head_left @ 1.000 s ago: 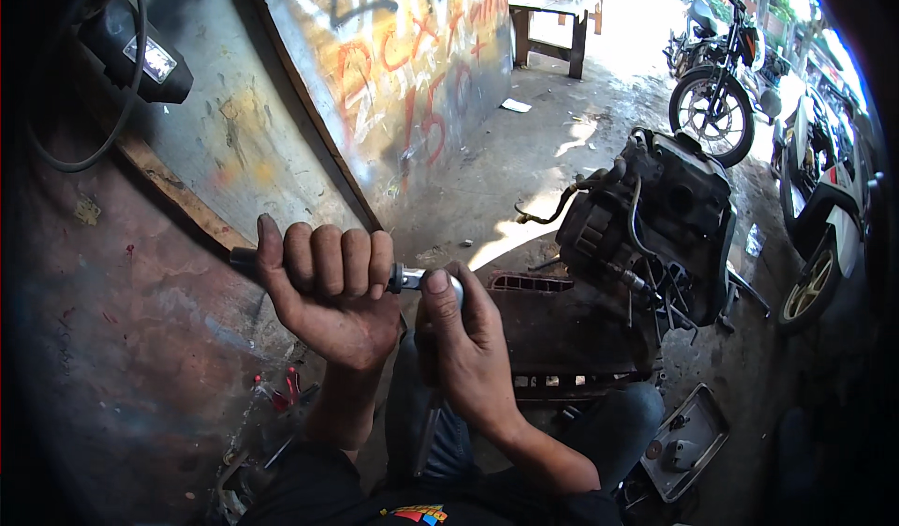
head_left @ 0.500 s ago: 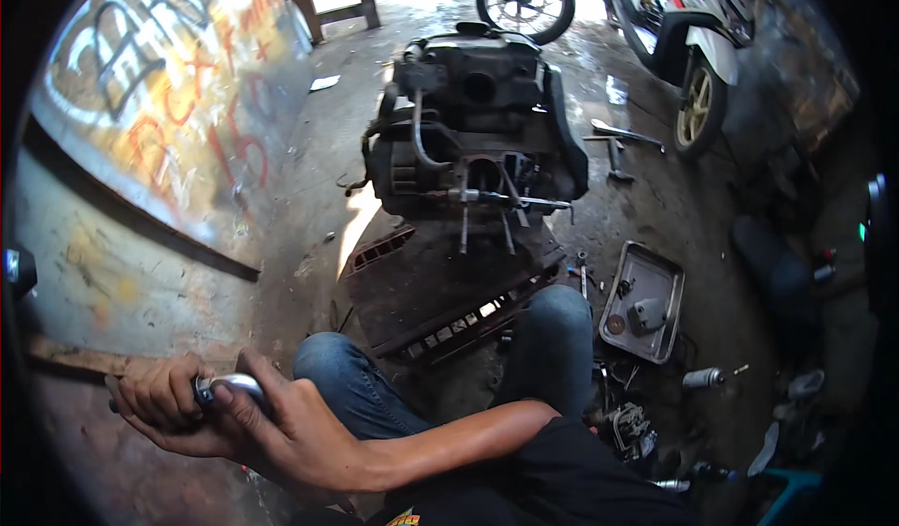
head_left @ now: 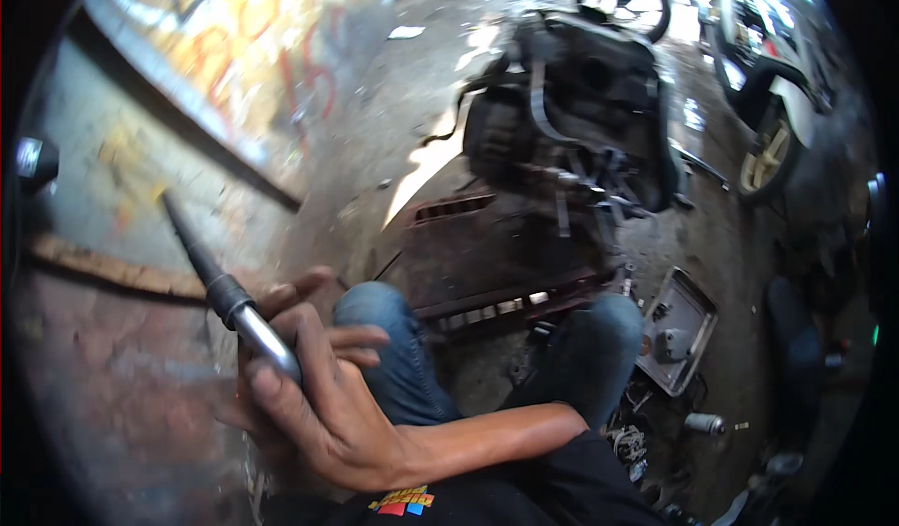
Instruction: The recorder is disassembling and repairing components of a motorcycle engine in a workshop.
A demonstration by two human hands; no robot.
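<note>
At the lower left, my right hand (head_left: pixel 342 409) closes round the silver end of a rod-shaped tool (head_left: pixel 265 335). A dark ribbed collar and a long tapering black part point up and left from it. The tool's exact kind cannot be made out. My left hand (head_left: pixel 298 290) is largely hidden behind the right one. Its blurred fingers show beyond it, stretched and apart. Both hands are left of my bent knees. Ahead stands a dark engine-like machine (head_left: pixel 585 90) with bare metal rods at its front, on a dark board-like base (head_left: pixel 506 264).
A metal tray (head_left: pixel 698 303) with grey parts lies right of my knee, a spray can (head_left: pixel 704 423) beyond it. Loose parts (head_left: pixel 629 446) litter the floor below. A painted wall panel (head_left: pixel 253 67) flanks my left side. A white motorbike (head_left: pixel 782 104) stands at the far right.
My view has swung left, so the machine sits further right. The hands have come apart from their joint grip. The tool's dark tapered part now shows, pointing up and left.
</note>
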